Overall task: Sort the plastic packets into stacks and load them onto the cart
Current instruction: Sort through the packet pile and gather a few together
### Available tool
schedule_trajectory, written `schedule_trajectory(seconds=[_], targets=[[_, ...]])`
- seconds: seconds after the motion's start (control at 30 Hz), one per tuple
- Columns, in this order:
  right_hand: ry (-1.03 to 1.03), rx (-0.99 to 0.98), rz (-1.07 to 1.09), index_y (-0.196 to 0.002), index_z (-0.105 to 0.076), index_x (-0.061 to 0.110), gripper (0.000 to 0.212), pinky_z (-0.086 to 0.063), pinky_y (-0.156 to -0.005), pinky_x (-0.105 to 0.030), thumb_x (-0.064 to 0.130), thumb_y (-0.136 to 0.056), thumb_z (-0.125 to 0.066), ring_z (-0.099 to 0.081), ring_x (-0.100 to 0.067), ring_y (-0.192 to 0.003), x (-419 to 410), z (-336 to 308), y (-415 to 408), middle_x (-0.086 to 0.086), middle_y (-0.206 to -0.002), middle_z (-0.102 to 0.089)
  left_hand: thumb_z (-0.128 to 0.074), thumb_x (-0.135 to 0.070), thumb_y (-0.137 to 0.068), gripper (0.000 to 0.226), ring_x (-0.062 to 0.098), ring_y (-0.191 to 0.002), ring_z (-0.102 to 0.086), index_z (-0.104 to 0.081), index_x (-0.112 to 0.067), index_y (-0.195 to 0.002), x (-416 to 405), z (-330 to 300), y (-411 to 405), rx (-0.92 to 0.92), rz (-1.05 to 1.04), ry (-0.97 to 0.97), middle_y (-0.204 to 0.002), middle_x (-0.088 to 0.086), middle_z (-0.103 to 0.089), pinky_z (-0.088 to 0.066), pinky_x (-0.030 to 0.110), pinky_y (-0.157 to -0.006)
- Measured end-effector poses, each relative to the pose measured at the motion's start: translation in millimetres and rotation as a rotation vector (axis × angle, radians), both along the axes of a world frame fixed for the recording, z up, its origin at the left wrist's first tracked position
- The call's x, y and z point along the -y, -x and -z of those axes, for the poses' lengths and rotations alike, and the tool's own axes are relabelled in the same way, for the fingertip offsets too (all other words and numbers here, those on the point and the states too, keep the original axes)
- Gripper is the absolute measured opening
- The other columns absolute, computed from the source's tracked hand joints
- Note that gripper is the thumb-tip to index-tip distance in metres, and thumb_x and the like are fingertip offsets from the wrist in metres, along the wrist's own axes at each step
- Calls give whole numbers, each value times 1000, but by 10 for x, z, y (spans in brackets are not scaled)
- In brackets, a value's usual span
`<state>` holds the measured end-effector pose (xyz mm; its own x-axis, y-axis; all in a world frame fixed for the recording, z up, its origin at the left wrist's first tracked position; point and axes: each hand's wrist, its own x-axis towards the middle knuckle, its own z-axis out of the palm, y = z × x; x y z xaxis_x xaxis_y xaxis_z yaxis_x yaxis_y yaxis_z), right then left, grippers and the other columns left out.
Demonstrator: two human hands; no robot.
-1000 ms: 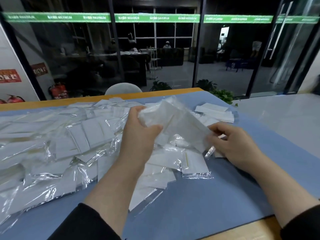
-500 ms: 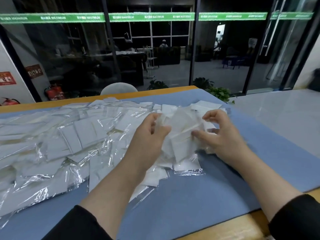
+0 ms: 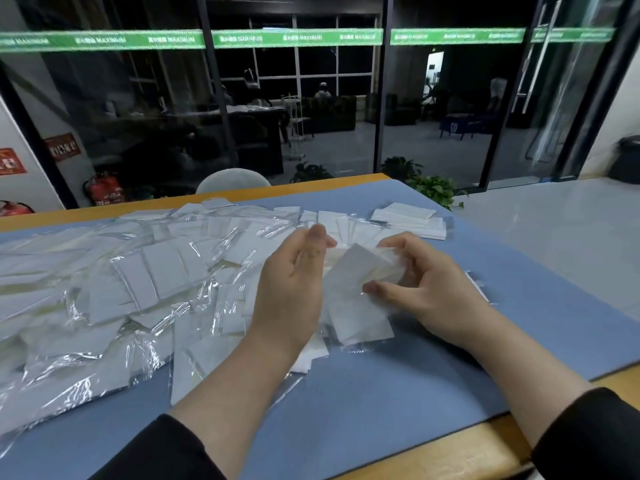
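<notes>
Barely begun: one small stack (image 3: pixel 410 221) beyond loose pile (image 3: pixel 145 271); right hand (image 3: pixel 427 289) pinching packet (image 3: pixel 360 275), left hand (image 3: pixel 294 285) relaxed beside it; no cart visible.

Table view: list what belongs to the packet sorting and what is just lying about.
Job:
- packet held by right hand
- left hand, beside it
- loose packets
- stack
- blue mat

Lying about:
- chair
- plants
- extinguisher
- bin

The pile of packets (image 3: pixel 104 289) runs off the frame's left edge; the left hand (image 3: pixel 294 289) hides its own fingertips.
</notes>
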<state>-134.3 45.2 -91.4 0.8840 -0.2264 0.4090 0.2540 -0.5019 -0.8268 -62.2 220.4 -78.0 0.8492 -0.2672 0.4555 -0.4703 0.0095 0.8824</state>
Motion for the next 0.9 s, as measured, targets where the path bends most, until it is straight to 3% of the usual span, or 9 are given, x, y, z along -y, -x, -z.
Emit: schedule_trajectory(seconds=[0.1, 0.23, 0.3, 0.37, 0.5, 0.6, 0.67, 0.8, 0.9], targets=[[44, 59, 34, -98, -57, 41, 36, -55, -76, -33, 22, -81, -83, -61, -13, -77, -34, -58, 86, 15, -87, -66, -49, -37, -104, 32, -4, -64, -50, -64, -13, -88, 28, -52, 76, 20, -47, 112, -66, -21, -58, -38, 9, -62], [108, 151, 100, -101, -54, 42, 40, -54, -79, -51, 20, -83, -82, -61, -23, -82, -76, -92, 336, 12, -95, -64, -54, -38, -103, 39, 7, -61, -42, -63, -6, -82, 110, -156, 246, 1, -32, 142, -64, 5, -53, -36, 24, -57], [76, 198, 150, -101, -53, 45, 45, -55, -77, -48, 16, -82, -82, -63, -19, -82, -31, -75, 496, 15, -96, -64, -56, -39, -102, 37, 9, -64, -48, -66, -12, -80, 186, -199, 367, -33, 1, 142, -69, 8, -61, -39, 26, -61], [38, 188, 191, -104, -53, 48, 49, -56, -76, -42, 15, -81, -81, -66, -17, -83, 83, -11, 660, 16, -97, -66, -60, -38, -100, 31, 7, -64, -50, -66, -16, -79, 296, -181, 536, -109, 50, 148, -65, -2, -60, -41, 26, -62], [101, -26, 207, -109, -54, 42, 45, -49, -72, -13, 21, -81, -81, -64, -10, -80, 292, 130, 903, 21, -93, -66, -65, -33, -97, 25, 0, -59, -50, -66, -20, -77, 529, 60, 785, -202, 62, 18, -62, -15, -61, -39, 19, -61], [97, -103, 203, -112, -55, 43, 43, -53, -78, -18, 31, -81, -81, -68, -4, -86, 387, 155, 936, 15, -95, -69, -63, -28, -98, 19, -5, -67, -54, -65, -23, -80, 559, 175, 796, -194, -36, -10, -71, -13, -65, -39, 12, -62], [78, -102, 226, -118, -49, 49, 52, -54, -84, -23, 34, -80, -81, -67, -5, -93, 415, 180, 921, 17, -110, -64, -63, -33, -98, 17, -4, -70, -55, -65, -25, -83, 549, 200, 784, -206, -63, 50, -76, -12, -65, -43, 17, -67], [222, 44, 222, -139, -22, 59, 90, -41, -94, -7, 30, -79, -82, -50, 6, -114, 410, 239, 947, 25, -136, -40, -72, -37, -92, 14, -1, -78, -59, -68, -26, -84, 582, 216, 820, -219, 46, -10, -83, -14, -69, -46, 24, -73], [390, 70, 193, -139, -29, 62, 84, -29, -101, -3, 27, -83, -81, -36, 14, -125, 439, 265, 953, 23, -139, -36, -76, -27, -89, 15, 0, -90, -59, -63, -34, -93, 608, 239, 827, -113, 8, -55, -96, -14, -66, -40, 11, -75]])
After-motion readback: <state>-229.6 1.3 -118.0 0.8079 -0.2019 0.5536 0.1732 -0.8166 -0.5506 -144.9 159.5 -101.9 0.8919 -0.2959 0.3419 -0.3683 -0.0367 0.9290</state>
